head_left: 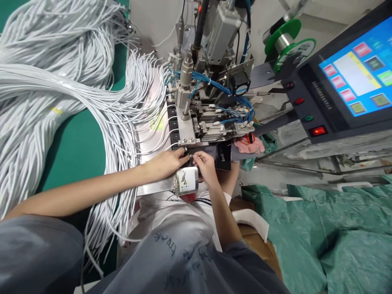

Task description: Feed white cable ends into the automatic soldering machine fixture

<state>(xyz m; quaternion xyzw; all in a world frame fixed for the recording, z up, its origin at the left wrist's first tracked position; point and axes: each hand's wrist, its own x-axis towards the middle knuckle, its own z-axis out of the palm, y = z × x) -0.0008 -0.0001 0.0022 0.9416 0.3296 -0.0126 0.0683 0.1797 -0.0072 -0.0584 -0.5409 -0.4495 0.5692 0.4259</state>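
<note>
My left hand (167, 164) reaches in from the left, its fingers bent down at the near end of a row of black fixture blocks (174, 123). Close beside it, my right hand (204, 164) has thumb and forefinger pinched together. A small dark and silvery part shows between the two sets of fingertips, too small to name. White cables (157, 141) run from the left into the black blocks. Just above the hands stands the metal head of a bench machine (186, 128). Below them is a white-labelled container (186, 179).
Big bundles of white cable (58, 45) cover the green table (73, 151) at left. A touchscreen panel (358, 73) and a green wire spool (283, 43) stand at right. A black box (223, 156) and pink cloth (249, 143) lie right of my hands. Green sheeting (321, 228) lies lower right.
</note>
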